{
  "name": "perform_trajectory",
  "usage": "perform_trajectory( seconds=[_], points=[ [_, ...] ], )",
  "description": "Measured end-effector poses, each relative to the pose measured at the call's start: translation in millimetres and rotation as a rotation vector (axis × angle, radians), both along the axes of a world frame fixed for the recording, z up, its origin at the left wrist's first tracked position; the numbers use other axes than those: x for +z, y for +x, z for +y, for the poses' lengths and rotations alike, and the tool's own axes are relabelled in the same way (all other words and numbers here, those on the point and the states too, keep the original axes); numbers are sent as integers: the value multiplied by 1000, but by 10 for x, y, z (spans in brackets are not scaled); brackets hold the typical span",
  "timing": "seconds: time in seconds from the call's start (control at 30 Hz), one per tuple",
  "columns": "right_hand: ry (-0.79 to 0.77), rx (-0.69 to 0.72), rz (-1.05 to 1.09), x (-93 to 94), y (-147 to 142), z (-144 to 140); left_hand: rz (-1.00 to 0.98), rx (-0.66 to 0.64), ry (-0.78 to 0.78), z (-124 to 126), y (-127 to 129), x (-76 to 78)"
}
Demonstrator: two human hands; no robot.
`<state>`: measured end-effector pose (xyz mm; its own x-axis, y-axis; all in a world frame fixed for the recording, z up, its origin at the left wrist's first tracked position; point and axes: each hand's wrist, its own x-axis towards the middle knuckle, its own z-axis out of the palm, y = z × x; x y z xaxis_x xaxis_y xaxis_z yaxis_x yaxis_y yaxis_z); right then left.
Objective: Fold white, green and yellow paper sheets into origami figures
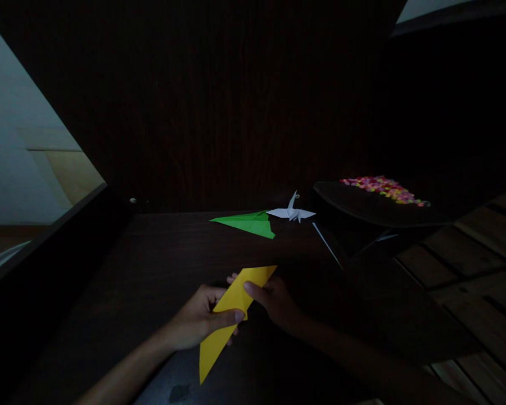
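Observation:
A long folded piece of yellow paper (230,315) lies slanted over the dark wooden table (152,264), its pointed end toward me. My left hand (198,320) pinches it near the middle, thumb on top. My right hand (274,301) grips its upper part from the right, thumb pressed on the paper. Farther back on the table sit a green folded paper shape (248,223) and a small white paper crane (292,212).
A dark tray (362,208) with several small colourful pieces (383,189) stands at the back right. A thin white stick (326,244) lies beside it. A dark wall panel rises behind the table; wooden slats run at the right.

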<state>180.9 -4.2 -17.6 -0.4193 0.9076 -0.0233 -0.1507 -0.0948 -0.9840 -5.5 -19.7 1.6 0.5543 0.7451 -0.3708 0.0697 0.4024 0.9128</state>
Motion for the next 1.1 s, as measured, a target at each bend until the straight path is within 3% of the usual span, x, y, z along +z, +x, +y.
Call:
perform_trajectory(
  seconds=[0.1, 0.33, 0.57, 0.9, 1.1],
  points=[
    [82, 62, -53, -11, -42, -67, 3, -5, 73, 3, 2, 11],
    [-18, 112, -37, 11, -108, -104, 42, -14, 273, 4, 56, 88],
    [-62, 85, 26, -15, -88, -56, -4, 9, 39, -26, 73, 3],
    [-146, 7, 103, 11, -74, -5, -133, -8, -34, -15, 54, -35],
    [-113, -84, 103, 49, -34, 43, -148, -9, -59, -16, 45, -17]
  ],
)
